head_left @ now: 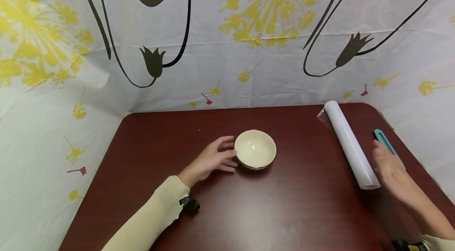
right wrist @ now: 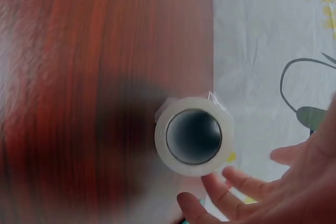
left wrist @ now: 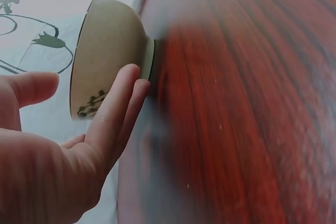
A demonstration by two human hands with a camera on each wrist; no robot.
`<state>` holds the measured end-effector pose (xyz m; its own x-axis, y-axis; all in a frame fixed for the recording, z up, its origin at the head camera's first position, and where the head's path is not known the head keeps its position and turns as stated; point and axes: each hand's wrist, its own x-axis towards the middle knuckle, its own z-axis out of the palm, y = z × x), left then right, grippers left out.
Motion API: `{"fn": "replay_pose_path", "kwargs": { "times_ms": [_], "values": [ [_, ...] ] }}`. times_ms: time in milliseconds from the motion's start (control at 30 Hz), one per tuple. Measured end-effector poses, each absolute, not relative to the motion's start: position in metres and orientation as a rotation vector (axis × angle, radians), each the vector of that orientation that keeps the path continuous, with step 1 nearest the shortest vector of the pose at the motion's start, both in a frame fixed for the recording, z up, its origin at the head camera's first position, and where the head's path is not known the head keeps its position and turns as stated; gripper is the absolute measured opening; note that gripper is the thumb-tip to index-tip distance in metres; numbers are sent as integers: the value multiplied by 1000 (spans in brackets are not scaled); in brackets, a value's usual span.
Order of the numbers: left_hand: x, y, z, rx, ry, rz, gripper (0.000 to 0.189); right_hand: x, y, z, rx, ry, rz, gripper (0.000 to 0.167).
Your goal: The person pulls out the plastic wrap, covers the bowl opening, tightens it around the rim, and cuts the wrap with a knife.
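A cream bowl (head_left: 255,149) with a dark rim stands upright near the middle of the table. At its left side is my left hand (head_left: 213,159), fingers extended and spread along the bowl's wall; whether they all touch it I cannot tell. In the left wrist view the bowl (left wrist: 107,56) shows a dark sprig pattern. My right hand (head_left: 389,168) hovers by the near end of a white roll of film (head_left: 350,144), fingers loosely extended, gripping nothing visible. Partly behind that hand lies a teal utility knife (head_left: 384,140). The right wrist view shows the roll's hollow core (right wrist: 194,136).
The dark red wooden table (head_left: 170,132) has rounded far corners. Behind and beside it hangs a white sheet (head_left: 206,45) with yellow and dark flower prints. Loose clear film (head_left: 323,117) sticks out at the roll's far end.
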<state>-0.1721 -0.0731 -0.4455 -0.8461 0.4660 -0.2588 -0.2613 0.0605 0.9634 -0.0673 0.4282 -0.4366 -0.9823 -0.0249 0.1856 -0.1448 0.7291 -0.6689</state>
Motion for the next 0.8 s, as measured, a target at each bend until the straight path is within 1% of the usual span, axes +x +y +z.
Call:
{"fn": "replay_pose_path", "kwargs": {
  "times_ms": [133, 433, 633, 800],
  "values": [
    [-171, -68, -448, 166, 1798, 1879, 70, -64, 429, -436, 29, -2932, 1003, 67],
    [-170, -60, -453, 130, 1749, 1937, 70, -59, 429, -434, -24, -3101, 885, 84],
    [-167, -54, -454, 121, 1722, 1959, 71, -55, 429, -439, 6, -3074, 837, 85],
    [-166, -52, -456, 120, 1705, 1988, 70, -55, 430, -442, -24, -3108, 887, 86]
  ]
}}
